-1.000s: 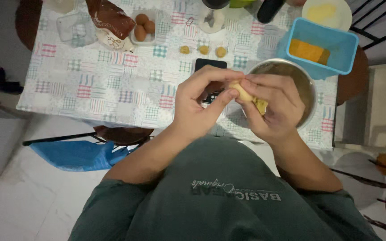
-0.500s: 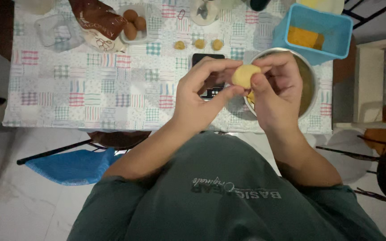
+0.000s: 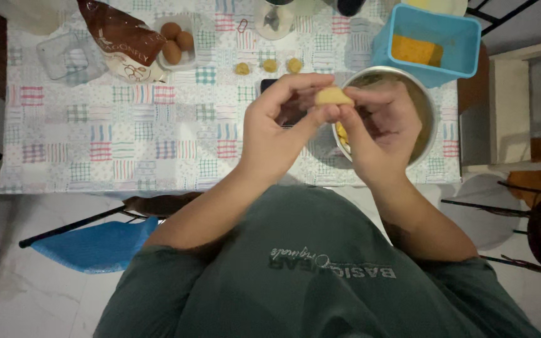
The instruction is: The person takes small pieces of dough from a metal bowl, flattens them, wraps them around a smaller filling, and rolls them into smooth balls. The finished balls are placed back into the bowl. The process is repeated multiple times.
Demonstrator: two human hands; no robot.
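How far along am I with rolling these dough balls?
Done: three small dough balls sit on the tablecloth. In hand: the left hand and right hand pinch another dough piece. Left: more dough shows in the metal bowl.

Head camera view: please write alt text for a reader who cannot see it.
Both hands, left hand and right hand, pinch a small pale dough piece above a metal bowl. Behind, on the patchwork tablecloth, lie three dough balls, eggs and a blue tub.
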